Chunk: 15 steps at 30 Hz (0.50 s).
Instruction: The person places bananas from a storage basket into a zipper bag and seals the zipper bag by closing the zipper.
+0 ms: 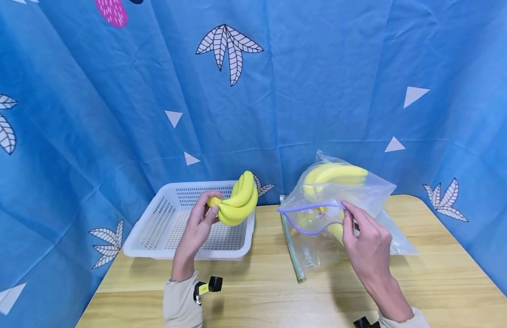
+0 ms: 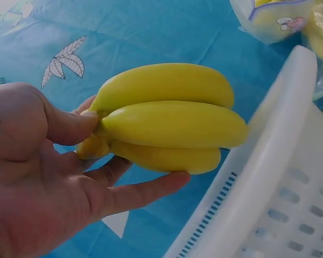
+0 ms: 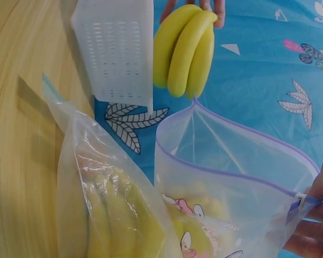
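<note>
A bunch of yellow bananas [image 2: 172,123] is gripped at its stem end by my left hand [image 1: 199,228], thumb on one side and fingers on the other, above the right part of the white basket. My right hand [image 1: 366,241] pinches the purple-edged rim of a clear zip bag [image 3: 231,161] at its corner. The mouth of that bag gapes, and more bananas [image 1: 335,175] show inside it. Beside and below it lies a second clear bag [image 3: 113,188], with a green-blue zip edge, also holding bananas.
The white perforated basket [image 1: 148,253] stands at the left of the wooden table [image 1: 270,291]. A blue patterned cloth [image 1: 319,91] hangs behind and at both sides.
</note>
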Motion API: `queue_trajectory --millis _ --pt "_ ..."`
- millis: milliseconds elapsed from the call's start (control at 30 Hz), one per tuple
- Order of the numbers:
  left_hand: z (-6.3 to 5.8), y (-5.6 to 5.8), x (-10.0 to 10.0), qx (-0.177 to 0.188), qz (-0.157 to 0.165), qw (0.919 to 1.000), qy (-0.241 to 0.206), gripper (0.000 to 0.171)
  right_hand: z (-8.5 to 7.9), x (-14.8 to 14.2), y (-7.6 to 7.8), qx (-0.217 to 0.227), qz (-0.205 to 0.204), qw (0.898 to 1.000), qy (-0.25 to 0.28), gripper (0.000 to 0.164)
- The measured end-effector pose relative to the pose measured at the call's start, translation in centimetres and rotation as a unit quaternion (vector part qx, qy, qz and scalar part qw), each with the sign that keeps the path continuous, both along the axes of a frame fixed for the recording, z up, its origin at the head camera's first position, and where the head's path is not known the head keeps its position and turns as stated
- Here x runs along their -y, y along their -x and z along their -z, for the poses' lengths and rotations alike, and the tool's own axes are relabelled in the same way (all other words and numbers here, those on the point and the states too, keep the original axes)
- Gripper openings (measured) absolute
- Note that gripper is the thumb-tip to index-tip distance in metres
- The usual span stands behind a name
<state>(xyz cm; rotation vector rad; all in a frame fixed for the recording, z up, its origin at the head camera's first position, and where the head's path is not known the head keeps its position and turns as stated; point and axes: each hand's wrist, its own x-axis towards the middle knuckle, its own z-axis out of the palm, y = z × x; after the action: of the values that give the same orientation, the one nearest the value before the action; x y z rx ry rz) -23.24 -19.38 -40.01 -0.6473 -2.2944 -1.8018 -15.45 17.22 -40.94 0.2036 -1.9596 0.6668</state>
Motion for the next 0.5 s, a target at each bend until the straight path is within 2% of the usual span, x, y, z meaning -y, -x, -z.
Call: queue_trajectory --millis 133,300,367,500 --pt "0.4 0.3 -0.2 0.024 -0.008 0.9997 -0.006 0.025 0.0 -0.1 0.0 0.003 0.001 1.0 0.0 0.022" --pt "0.7 0.7 -0.9 0.061 -0.01 0.9972 -0.043 0.029 0.0 -0.2 0.0 0.003 0.001 1.0 0.001 0.022" --pt "0.6 0.6 -1.0 0.056 -0.013 0.9971 -0.048 0.031 0.0 -0.2 0.0 0.003 -0.001 1.0 0.003 0.022" --pt "-0.4 -0.2 -0.7 0.009 -0.013 0.9998 -0.011 0.03 -0.2 -0.2 0.1 0.005 -0.005 1.0 0.006 0.023"
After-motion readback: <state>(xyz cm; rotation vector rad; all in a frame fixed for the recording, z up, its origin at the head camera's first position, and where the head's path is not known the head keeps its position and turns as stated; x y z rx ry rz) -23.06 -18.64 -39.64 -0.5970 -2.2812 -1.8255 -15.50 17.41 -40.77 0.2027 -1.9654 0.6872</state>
